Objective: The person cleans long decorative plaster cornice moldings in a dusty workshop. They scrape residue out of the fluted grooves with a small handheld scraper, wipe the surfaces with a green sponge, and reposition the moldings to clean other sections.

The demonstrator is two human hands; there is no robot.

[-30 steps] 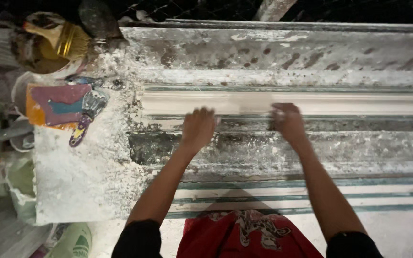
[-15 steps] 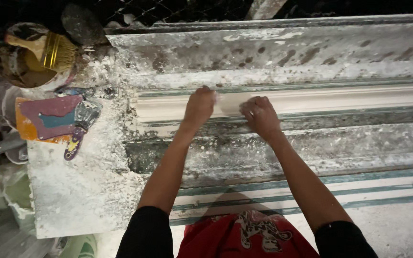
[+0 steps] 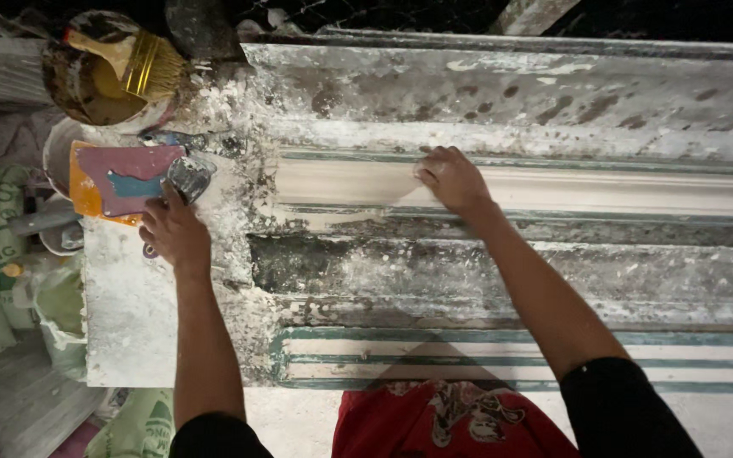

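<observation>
I see a cream-white plaster moulding (image 3: 553,191) edged by a thin teal line, on a grey surface (image 3: 502,280) blotched white; a magenta, orange and blue card (image 3: 120,178); a yellow-banded brush (image 3: 142,64) in a brown-stained bucket (image 3: 74,80); red patterned cloth (image 3: 443,420).

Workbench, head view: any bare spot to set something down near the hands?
Free: the white plaster-dusted slab below the left hand, and the grey mould ledge under the right hand. Crowded: top left, with the bucket and brush, the coloured card and the scraper.
</observation>
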